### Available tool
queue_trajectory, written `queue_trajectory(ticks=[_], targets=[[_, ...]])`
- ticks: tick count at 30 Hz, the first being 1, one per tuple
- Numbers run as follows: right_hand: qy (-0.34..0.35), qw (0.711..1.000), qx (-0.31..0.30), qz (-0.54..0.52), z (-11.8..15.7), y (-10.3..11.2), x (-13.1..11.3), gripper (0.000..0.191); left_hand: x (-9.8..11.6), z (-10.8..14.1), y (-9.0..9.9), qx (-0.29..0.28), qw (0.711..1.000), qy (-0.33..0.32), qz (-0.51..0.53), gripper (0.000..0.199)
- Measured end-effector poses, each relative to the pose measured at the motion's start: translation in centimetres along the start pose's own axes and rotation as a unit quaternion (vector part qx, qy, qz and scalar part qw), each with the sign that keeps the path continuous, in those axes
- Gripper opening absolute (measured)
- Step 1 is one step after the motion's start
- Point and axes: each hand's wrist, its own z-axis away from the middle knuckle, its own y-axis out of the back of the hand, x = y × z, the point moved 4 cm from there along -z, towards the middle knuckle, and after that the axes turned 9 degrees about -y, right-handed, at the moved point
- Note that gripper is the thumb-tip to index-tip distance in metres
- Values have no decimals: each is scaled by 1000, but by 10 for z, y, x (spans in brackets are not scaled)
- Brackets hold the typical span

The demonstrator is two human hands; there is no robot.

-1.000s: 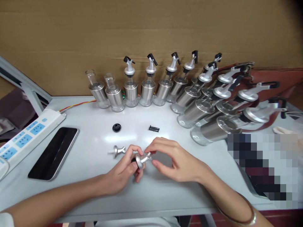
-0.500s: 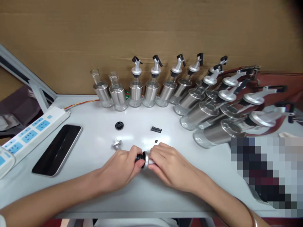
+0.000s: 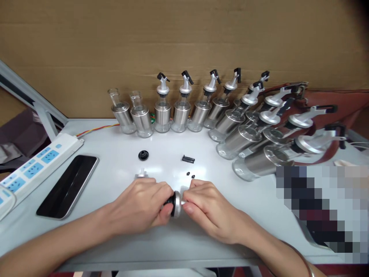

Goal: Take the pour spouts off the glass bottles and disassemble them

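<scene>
A silver and black pourer top point(image 3: 177, 204) is held sideways between both hands. My left hand point(image 3: 144, 204) grips its black stopper end. The fingers of my right hand point(image 3: 210, 209) are closed on its narrow silver spout, which they mostly cover. Beyond my left hand lie a black round stopper point(image 3: 143, 155) and another silver pourer part point(image 3: 142, 174), partly hidden by the hand. Two small black pieces point(image 3: 188, 173) rest past my right hand, with black lever parts point(image 3: 188, 159) behind them.
Several steel-and-glass bottles with pourers point(image 3: 182, 115) curve along the back and right. Two bottles without pourers point(image 3: 142, 119) stand back left. A phone point(image 3: 67, 186) and a power strip point(image 3: 31, 169) lie left. A brown bag point(image 3: 343, 104) sits at right.
Both hands and the pourer top have come slightly nearer. Two small black pieces now show beyond my right hand, where one showed before. The view has shifted slightly.
</scene>
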Motion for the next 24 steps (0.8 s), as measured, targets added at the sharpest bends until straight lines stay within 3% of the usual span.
queue_trajectory(ticks=[5,15,20,22,24], targets=[[70,985,93,127,2,4,-1,55,-3,-1,4,9,1000,4,9,21],[166,933,181,265,9,10,-8,46,-1,-3,-1,20,999,33,16,36],[101,975,154,123,4,7,1,48,-1,-4,3,7,998,-3,-56,43],[34,995,96,-4,3,3,5,47,0,-4,5,10,995,-23,-93,41],[-63,982,1,-176,3,-6,10,47,0,-4,7,13,992,-44,-115,39]])
